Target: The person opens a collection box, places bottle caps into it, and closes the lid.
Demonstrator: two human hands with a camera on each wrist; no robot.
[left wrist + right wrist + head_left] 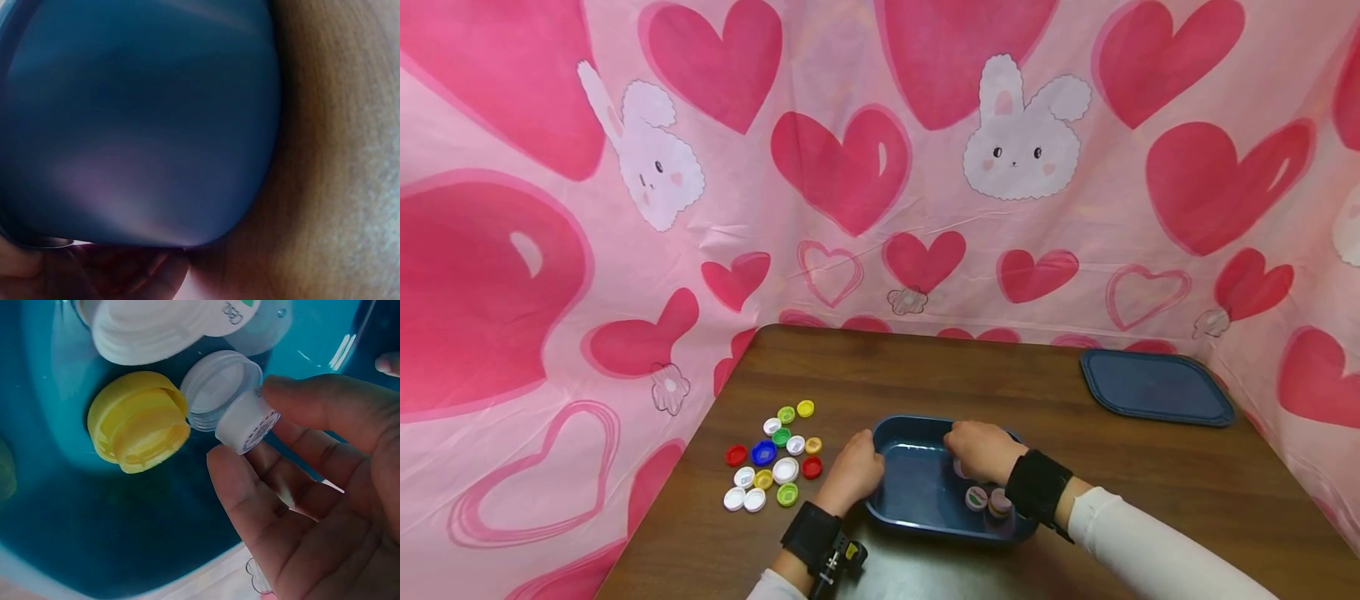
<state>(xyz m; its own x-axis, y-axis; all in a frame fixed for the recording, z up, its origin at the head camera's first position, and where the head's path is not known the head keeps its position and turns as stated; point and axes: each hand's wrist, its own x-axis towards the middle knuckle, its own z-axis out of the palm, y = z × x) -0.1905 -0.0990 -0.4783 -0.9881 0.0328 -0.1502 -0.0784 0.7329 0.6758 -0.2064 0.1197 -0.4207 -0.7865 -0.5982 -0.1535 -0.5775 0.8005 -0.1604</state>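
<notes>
- The blue tray (pixel 917 500) sits on the wooden counter (pixel 1150 500), near the person; its left rim is gripped by the left hand (pixel 852 471), fingers curled over the edge.
- A small white cap (pixel 248 425) is pinched between thumb and fingertips of the right hand (pixel 981 450), low inside the tray.
- The pinch looks shallow, on the cap's edge only; a slip would likely drop the cap back among the yellow cap (pixel 139 420) and the clear cap (pixel 220 387) just beside it.
- Those neighbours touch or nearly touch the held cap, so they could be dragged or flipped as it is lifted.
- If the tray is tugged by the left hand, its loose caps may slide and scatter.
- The loose caps (pixel 772 456) on the counter to the left lie near the left wrist and could be swept off by a careless move.
- The blue lid (pixel 1156 387) lies well apart, far right, and seems out of danger.
</notes>
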